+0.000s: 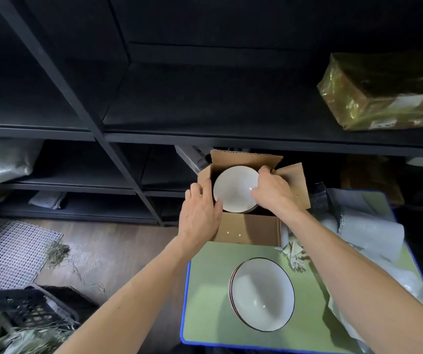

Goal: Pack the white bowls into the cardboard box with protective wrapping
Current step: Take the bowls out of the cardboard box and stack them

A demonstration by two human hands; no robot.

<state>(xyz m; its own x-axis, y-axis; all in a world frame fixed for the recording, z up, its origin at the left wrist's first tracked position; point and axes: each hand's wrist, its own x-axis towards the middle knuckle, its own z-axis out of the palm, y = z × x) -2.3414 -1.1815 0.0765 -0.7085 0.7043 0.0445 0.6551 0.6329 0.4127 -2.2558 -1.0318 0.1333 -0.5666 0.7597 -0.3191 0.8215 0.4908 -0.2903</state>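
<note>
Arms outstretched: right hand (273, 191) fingers (265, 172) clamp bowl (233, 190), left hand (200, 213) grips box (246, 229) (thumb inside).

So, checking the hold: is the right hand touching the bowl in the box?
Touching: head view shows the right hand gripping the bowl by its rim.

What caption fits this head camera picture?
Right hand grips a white bowl in the open brown cardboard box, left hand holding its side.
</note>
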